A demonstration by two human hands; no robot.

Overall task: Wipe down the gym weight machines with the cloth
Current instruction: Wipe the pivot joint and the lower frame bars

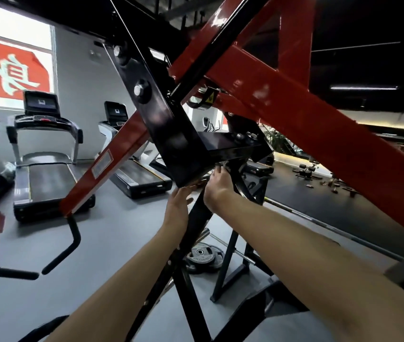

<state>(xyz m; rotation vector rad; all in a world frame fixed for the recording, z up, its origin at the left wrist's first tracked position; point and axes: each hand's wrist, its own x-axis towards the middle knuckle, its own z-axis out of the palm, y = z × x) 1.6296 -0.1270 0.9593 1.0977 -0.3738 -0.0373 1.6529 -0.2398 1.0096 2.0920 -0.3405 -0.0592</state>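
Weight machine of red and black steel crosses the whole view overhead, and its black bracket sits at centre. Left hand reaches the bracket's lower corner with fingers straight and close together, tips at its underside. Right hand is just beside it, back to the camera, fingers hidden beneath the bracket, so their state and any cloth cannot be told. Treadmills stand behind.

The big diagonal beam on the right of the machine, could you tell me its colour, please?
The beam is glossy red, clearest in the head view.
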